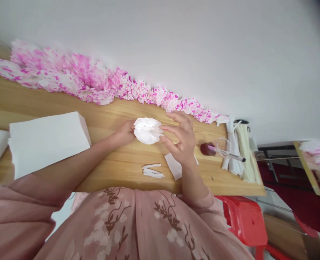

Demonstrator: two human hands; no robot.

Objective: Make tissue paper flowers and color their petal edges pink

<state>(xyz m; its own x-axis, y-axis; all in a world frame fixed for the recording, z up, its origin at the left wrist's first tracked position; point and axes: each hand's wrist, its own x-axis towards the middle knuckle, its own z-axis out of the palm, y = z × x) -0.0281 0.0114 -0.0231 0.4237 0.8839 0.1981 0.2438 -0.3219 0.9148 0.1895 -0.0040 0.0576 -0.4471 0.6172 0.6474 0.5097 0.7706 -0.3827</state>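
A white paper flower [147,130] with layered, ruffled petals is held above the wooden table [116,159]. My left hand [125,133] is closed on its left side; the fingertips are partly hidden behind the paper. My right hand [182,135] has its fingers spread, with fingertips at the flower's right edge, seemingly touching a petal. Below the hands lie several thin white paper strips [152,171]. A small white paper sheet [173,166] sits partly hidden under my right wrist.
Pink-and-white paper flowers [100,77] line the wall side. A white paper stack [47,141] lies left. To the right are a jar of dark red liquid [208,148], a pen-like brush [230,155] and bundled white strips [231,144]. A red stool [243,220] stands below the table edge.
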